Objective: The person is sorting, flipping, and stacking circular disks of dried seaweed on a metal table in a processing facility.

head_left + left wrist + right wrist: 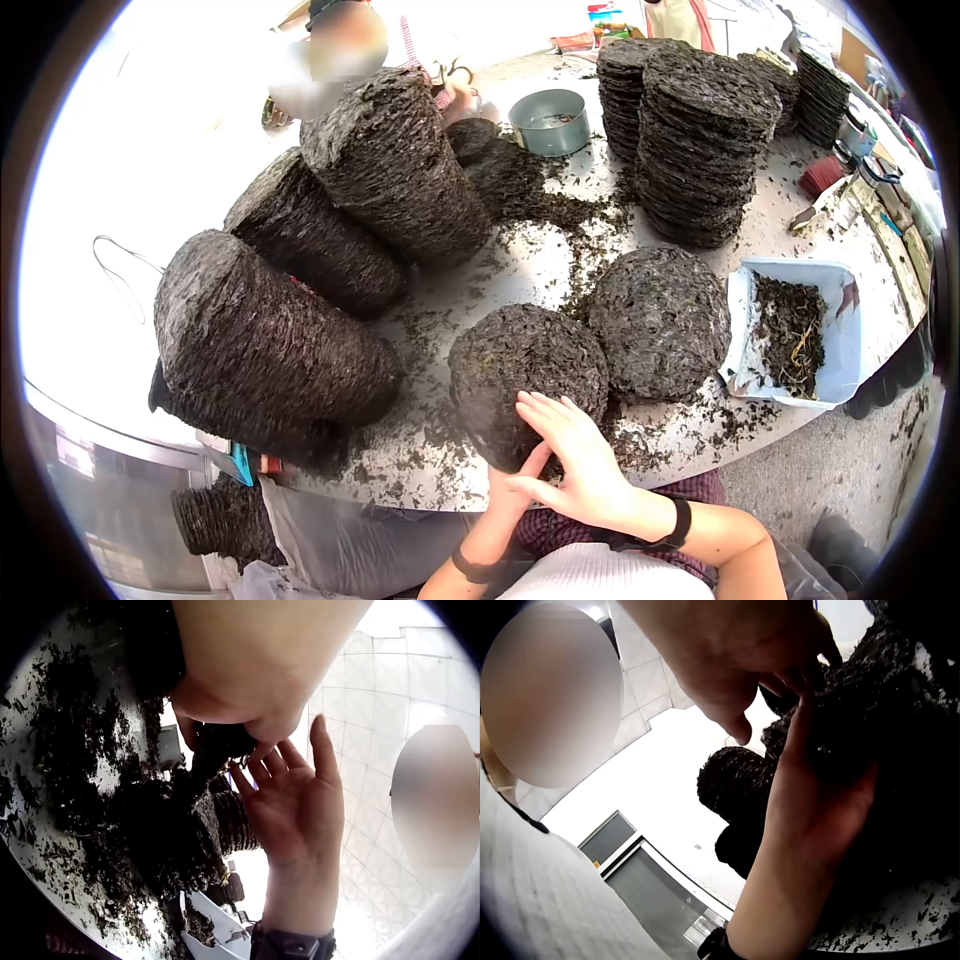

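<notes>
A dark, rough round seaweed-like disc or stack [528, 365] sits at the front of the table. My right hand [585, 470] lies over its near edge, fingers extended and touching it. Partly beneath, my left hand [508, 492] is at the near side of the same stack. The left wrist view shows the right hand [296, 802] palm toward the camera, fingers spread, beside the left hand [240, 690]. In the right wrist view, the left hand [817, 802] rests against dark material, near the right hand [735, 667]; its fingertips are partly hidden.
Another round stack [660, 325] stands close on the right, beside a pale blue tub [845, 375] of dark scraps. Large leaning stacks [270, 340] fill the left. Behind are a round tin [550, 140], tall stacks [705, 150] and a person [345, 45]. Dark flakes litter the table.
</notes>
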Tool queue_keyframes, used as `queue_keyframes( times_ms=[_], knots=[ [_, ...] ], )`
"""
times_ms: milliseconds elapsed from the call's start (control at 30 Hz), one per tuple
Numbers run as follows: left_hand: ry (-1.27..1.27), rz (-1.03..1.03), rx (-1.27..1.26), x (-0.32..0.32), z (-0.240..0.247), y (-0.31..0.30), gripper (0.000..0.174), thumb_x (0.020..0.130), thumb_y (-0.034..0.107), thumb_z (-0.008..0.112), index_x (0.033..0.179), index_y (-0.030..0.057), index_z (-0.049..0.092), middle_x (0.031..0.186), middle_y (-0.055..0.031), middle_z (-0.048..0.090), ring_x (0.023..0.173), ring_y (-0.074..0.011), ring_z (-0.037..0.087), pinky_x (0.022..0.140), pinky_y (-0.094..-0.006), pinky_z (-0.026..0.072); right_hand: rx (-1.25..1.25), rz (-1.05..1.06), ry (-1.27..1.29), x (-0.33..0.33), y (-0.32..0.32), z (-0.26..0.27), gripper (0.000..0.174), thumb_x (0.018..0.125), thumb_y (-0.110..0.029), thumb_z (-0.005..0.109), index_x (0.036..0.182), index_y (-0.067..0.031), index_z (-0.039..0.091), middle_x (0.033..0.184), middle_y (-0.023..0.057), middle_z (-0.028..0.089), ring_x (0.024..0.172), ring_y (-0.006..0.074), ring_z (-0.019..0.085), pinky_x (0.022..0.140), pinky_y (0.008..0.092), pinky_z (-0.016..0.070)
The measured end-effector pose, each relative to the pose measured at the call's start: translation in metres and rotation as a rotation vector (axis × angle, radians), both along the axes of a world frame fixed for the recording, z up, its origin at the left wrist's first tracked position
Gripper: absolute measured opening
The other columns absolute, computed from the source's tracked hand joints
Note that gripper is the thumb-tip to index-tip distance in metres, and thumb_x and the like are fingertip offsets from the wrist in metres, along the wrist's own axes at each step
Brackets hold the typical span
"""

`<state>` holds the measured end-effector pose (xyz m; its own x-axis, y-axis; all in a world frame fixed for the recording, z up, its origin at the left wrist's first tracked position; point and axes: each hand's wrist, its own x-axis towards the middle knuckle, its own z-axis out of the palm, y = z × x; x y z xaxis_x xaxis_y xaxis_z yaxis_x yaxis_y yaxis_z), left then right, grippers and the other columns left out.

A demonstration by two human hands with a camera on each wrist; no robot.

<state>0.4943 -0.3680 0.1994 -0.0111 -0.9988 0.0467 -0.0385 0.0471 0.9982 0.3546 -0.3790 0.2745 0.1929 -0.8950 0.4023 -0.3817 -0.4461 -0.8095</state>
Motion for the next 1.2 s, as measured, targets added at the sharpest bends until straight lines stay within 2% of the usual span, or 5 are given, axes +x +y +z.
queue_keyframes(
  times_ms=[167, 367, 800, 1133, 1200],
  knots=[
    [-0.559, 0.041, -0.277, 0.019, -0.058, 0.011, 0.054, 0.084, 0.021, 0.066, 0.131, 0.0031, 0.045, 0.133, -0.0173, 0.048, 0.121, -0.0285, 0.050, 0.098, -0.0410, 0.0411, -0.130, 0.044, 0.145, 0.012, -0.001, 0.000, 0.046, 0.077, -0.021, 0.069, 0.119, -0.0040, 0.059, 0.127, 0.0123, 0.059, 0.119, 0.0247, 0.055, 0.107, 0.0442, 0.0345],
    [-0.220, -0.113, -0.085, 0.014, -0.033, 0.003, 0.047, 0.082, 0.019, 0.068, 0.122, 0.0033, 0.049, 0.120, -0.0125, 0.057, 0.111, -0.0215, 0.056, 0.093, -0.0357, 0.0447, -0.083, 0.001, -0.192, 0.015, 0.004, -0.003, 0.021, 0.076, -0.008, 0.069, 0.096, -0.0052, 0.062, 0.115, 0.0095, 0.064, 0.099, 0.0248, 0.065, 0.082, 0.0337, 0.0542],
    [0.438, 0.363, 0.126, 0.005, -0.003, -0.001, 0.041, 0.095, 0.022, 0.057, 0.130, 0.0047, 0.044, 0.118, -0.0051, 0.055, 0.101, -0.0143, 0.054, 0.086, -0.0277, 0.0449, 0.307, -0.676, -1.159, -0.120, -0.017, -0.016, 0.009, 0.091, -0.019, 0.061, 0.091, -0.0103, 0.063, 0.080, -0.0092, 0.056, 0.069, 0.0030, 0.047, 0.058, 0.0203, 0.0330],
    [0.141, -0.129, -0.569, -0.057, 0.056, -0.052, 0.041, 0.093, 0.015, 0.055, 0.131, 0.0015, 0.048, 0.134, -0.0169, 0.051, 0.123, -0.0235, 0.050, 0.102, -0.0372, 0.0404, 0.244, -0.729, -0.673, -0.152, 0.014, -0.076, 0.016, 0.094, -0.009, 0.053, 0.109, -0.0053, 0.058, 0.081, -0.0046, 0.050, 0.068, 0.0031, 0.042, 0.058, 0.0189, 0.0341],
    [-0.696, -0.388, -0.667, -0.065, 0.057, -0.075, 0.064, 0.084, 0.022, 0.066, 0.138, 0.0025, 0.039, 0.146, -0.0201, 0.035, 0.137, -0.0334, 0.031, 0.114, -0.0436, 0.0244, 0.225, -0.703, -0.645, -0.149, 0.019, -0.087, 0.014, 0.094, -0.006, 0.052, 0.107, -0.0048, 0.058, 0.084, -0.0037, 0.052, 0.071, 0.0033, 0.045, 0.060, 0.0191, 0.0375]
  ],
)
